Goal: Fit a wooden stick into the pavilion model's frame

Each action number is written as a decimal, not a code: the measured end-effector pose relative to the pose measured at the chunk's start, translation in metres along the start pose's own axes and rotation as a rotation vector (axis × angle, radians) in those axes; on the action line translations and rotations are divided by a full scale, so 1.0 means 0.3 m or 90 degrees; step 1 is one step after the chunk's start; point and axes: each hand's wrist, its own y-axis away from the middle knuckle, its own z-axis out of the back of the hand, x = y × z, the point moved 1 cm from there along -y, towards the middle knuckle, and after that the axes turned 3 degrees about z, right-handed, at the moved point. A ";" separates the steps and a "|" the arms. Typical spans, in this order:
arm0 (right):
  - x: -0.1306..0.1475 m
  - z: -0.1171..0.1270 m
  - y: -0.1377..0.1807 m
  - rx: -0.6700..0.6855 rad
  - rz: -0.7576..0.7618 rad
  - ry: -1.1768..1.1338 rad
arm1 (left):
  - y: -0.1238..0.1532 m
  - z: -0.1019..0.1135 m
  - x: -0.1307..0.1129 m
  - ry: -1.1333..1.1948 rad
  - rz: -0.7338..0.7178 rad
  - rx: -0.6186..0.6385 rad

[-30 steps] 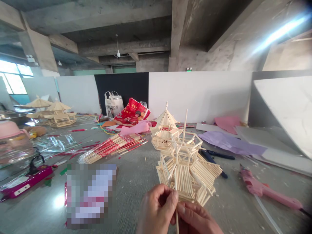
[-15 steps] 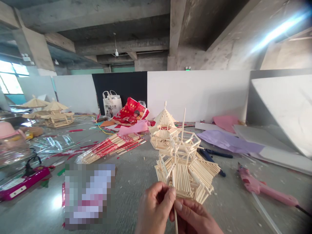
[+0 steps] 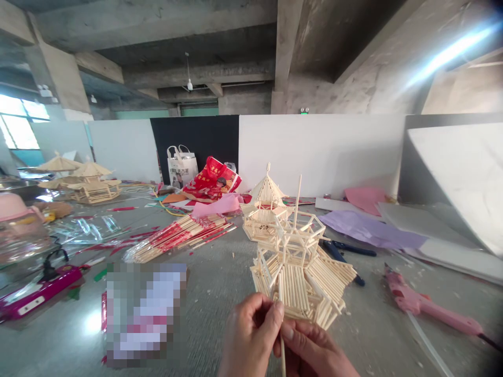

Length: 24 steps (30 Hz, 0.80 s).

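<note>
My left hand (image 3: 247, 337) and my right hand (image 3: 314, 351) are low in the view, fingers pinched together on a thin wooden stick (image 3: 282, 351) that points down between them. Just beyond my fingertips stands a part-built pagoda model (image 3: 301, 272) made of pale sticks, with one long stick rising upright from its top. Behind it on the floor sits a smaller finished stick pavilion (image 3: 265, 209).
A bundle of sticks in red wrappers (image 3: 181, 235) lies to the left. A pink glue gun (image 3: 424, 306) and dark pliers (image 3: 346, 251) lie to the right. Purple paper (image 3: 373, 228), white boards, bags and more stick models (image 3: 84, 183) ring the grey floor.
Almost nothing has moved. My hands stay pinched on the stick by the model; the view shifted only slightly.
</note>
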 end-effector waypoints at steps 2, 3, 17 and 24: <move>-0.003 0.001 0.000 0.000 -0.003 0.002 | -0.001 0.000 0.003 0.002 0.000 -0.005; -0.003 0.001 0.000 -0.001 -0.004 0.002 | -0.001 -0.001 0.004 0.003 0.000 -0.007; 0.007 -0.004 0.003 0.007 -0.003 0.016 | 0.008 0.002 -0.016 0.007 0.010 -0.007; 0.003 -0.004 0.002 0.010 -0.002 -0.003 | 0.002 0.001 -0.017 0.010 0.016 0.001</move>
